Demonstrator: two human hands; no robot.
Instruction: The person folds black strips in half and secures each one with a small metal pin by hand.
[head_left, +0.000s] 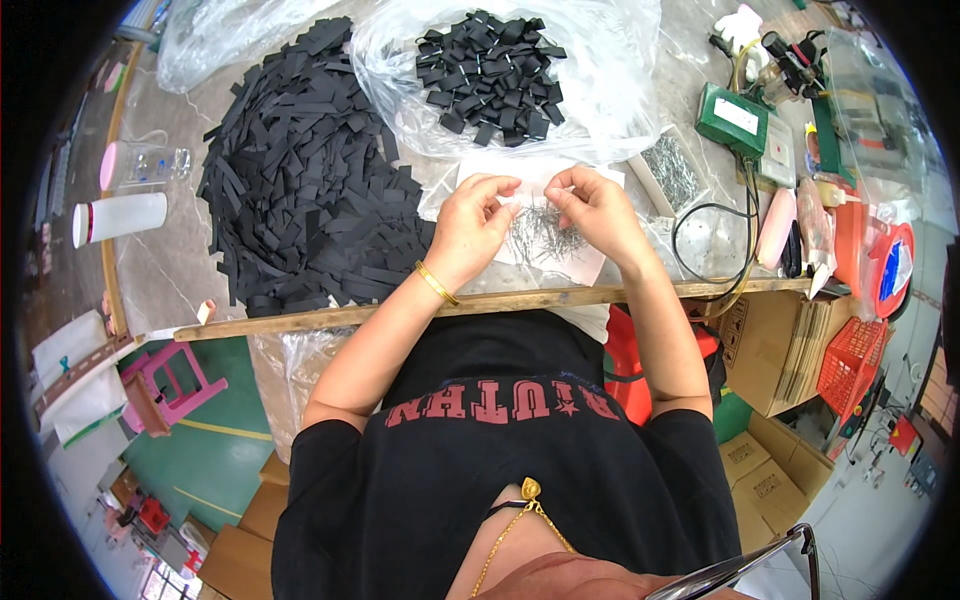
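Observation:
My left hand and my right hand hover close together over a small heap of thin metal pins lying on a white sheet near the table's front edge. The fingertips of both hands are pinched and almost meet above the pins; something tiny may be between them, too small to make out. A gold bangle sits on my left wrist. A large pile of flat black strips lies to the left of my left hand. Folded black pieces rest on a clear plastic bag beyond my hands.
A box of metal pins lies right of my hands, beside a green device with a black cable. White and pink cups stand far left. A wooden strip edges the table. Cardboard boxes, a red basket and a pink stool sit below.

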